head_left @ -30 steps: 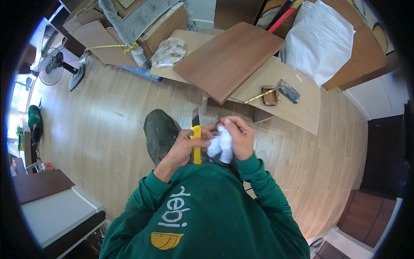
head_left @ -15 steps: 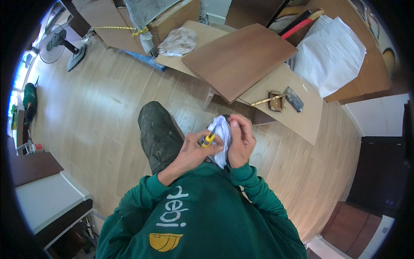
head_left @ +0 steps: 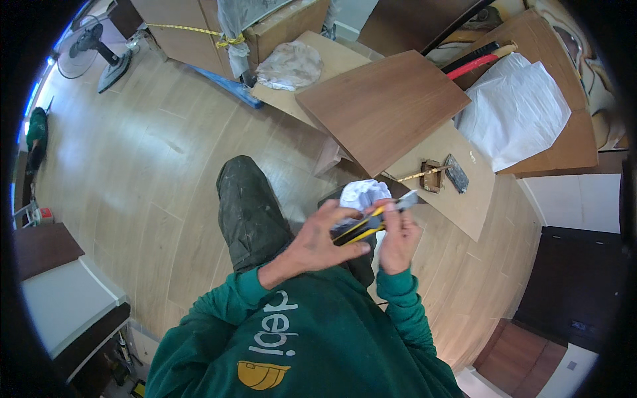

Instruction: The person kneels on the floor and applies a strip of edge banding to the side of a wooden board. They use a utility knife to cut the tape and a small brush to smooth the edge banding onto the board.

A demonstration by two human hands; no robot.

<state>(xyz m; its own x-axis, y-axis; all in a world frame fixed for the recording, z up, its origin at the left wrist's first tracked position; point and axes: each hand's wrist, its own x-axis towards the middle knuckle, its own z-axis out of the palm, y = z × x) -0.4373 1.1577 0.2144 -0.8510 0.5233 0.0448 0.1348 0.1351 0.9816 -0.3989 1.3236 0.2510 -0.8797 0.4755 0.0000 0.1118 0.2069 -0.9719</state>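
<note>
The knife (head_left: 365,229) is in front of the person's lap, slanting up to the right between the two hands, its blade (head_left: 407,199) exposed at the far end. The right hand (head_left: 398,244) is closed, fingertips pinched on the front of the knife close to the blade; motion blur hides their exact placement. The left hand (head_left: 315,242) straddles the rear of the body, thumb on the near side and fingers on the far side; whether it presses or merely steadies cannot be told. The step in hand is judged to be two-handed handling of the knife; the next move would call for a firm hold on the body, with the right fingertips clear of the edge. The knife body is slim, yellow and black; the blade is flat and pale. The cloth (head_left: 361,194), white, soft and bunched, shows just beyond the hands. The trousers (head_left: 249,205) are dark green and creased. Ahead, a panel (head_left: 385,106), flat, brown and wood-grained, lies over a tan sheet (head_left: 464,215). On that sheet are a small box (head_left: 431,180), rough and open, and a block (head_left: 457,174), dark grey and worn. The bag (head_left: 514,116) beyond is white and wrinkled. The floor (head_left: 159,172) is of pale wood-look planks.
</note>
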